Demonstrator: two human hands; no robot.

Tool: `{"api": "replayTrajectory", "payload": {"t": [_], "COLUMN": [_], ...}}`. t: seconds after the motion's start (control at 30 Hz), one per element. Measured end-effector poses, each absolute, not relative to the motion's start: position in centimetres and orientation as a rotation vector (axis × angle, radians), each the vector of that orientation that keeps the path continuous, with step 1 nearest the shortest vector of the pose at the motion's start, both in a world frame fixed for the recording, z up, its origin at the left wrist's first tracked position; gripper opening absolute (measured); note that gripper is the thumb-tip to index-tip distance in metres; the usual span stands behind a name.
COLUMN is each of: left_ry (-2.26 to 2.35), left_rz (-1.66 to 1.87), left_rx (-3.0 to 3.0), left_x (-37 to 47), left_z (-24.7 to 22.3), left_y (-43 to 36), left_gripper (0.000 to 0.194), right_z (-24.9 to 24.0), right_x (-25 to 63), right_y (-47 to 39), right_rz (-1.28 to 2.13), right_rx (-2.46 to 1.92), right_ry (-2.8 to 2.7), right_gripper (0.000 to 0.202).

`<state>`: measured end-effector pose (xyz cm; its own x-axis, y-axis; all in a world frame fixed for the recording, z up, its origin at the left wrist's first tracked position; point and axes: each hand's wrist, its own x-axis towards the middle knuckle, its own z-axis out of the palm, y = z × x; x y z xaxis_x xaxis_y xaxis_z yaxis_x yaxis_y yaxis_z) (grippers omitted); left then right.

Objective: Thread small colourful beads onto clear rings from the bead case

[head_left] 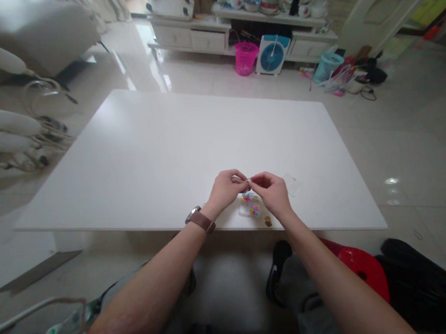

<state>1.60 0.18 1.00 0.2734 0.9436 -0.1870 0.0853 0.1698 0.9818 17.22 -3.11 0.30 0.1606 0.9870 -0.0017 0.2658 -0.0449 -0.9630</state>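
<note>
- The small piece (248, 181) between my left grip (227, 189) and right grip (272, 189) is mostly covered, too small to identify.
- The colourful bits (254, 210) nearby are too tiny to tell apart.
- My forearms (140, 287) run off the bottom edge.
- The left edge cuts off blurred white shapes (1, 141).

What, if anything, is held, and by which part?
A small pale piece, held between the left hand and right hand; too small to tell which part.

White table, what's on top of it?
Small multicoloured pieces and a yellowish figure lie there, near the left hand and right hand; anything directly beneath those hands is covered.
</note>
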Motion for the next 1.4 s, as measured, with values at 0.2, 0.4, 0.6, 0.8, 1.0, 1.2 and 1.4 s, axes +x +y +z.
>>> {"api": "replayTrajectory", "payload": {"t": [0.2, 0.4, 0.6, 0.8, 1.0, 1.2, 1.4], "left_ry": [1.071, 1.049, 1.232, 1.31, 1.334, 1.348, 1.355], "left_rz": [0.792, 0.744, 0.725, 0.781, 0.788, 0.793, 0.785], "left_rx": [1.203, 1.222, 1.537, 1.617, 1.622, 1.626, 1.626], "left_x": [1.6, 1.6, 0.7, 0.0, -0.3, -0.5, -0.5], "left_z": [0.6, 0.1, 0.5, 1.2, 1.4, 1.7, 1.7], "left_y": [0.1, 0.3, 0.8, 0.9, 1.2, 1.4, 1.4], "left_gripper": [0.008, 0.015, 0.017, 0.018, 0.019, 0.016, 0.015], "right_z": [0.3, -0.3, -1.5, -2.1, -1.9, -1.9, -1.8], "right_x": [17.3, 18.6, 20.5, 20.7, 20.1, 20.2, 20.7], "right_y": [-3.0, -2.5, -2.4, -2.9, -3.1, -3.1, -3.0], "right_rz": [0.951, 0.909, 0.82, 0.714, 0.635, 0.588, 0.519], "right_rx": [-1.484, -1.565, -1.784, -1.898, -1.944, -1.903, -1.913], "right_ry": [-1.289, -1.35, -1.752, -2.051, -2.101, -2.18, -2.152], "right_gripper": [0.022, 0.022, 0.006, 0.007, 0.015, 0.015, 0.016]}}
